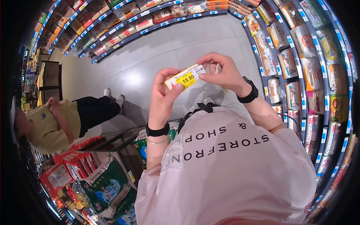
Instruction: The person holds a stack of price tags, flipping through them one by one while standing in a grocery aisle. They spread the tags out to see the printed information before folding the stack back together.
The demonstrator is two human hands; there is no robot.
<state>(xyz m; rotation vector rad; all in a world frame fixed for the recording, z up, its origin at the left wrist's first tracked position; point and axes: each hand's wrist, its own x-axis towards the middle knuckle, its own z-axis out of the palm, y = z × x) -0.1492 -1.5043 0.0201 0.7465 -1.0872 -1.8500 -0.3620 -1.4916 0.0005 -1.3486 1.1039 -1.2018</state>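
A yellow-and-white price tag (186, 77) printed with 15.90 is held up in front of my chest, its printed face toward me and tilted up to the right. My left hand (164, 90) pinches its left end, thumb on the front. At the other end, my right hand (223, 73) grips the upper right corner between thumb and fingers. A pale, thin piece (218, 69) shows inside the curl of my right hand; what it is I cannot make out. Both wrists wear black bands.
Curved shelves (150, 23) of packaged food run across the far side, and more shelving (296, 67) stands at right. A person (56, 120) in a yellowish top stands at left on the grey tiled floor (150, 60). Green bags (108, 185) are piled at lower left.
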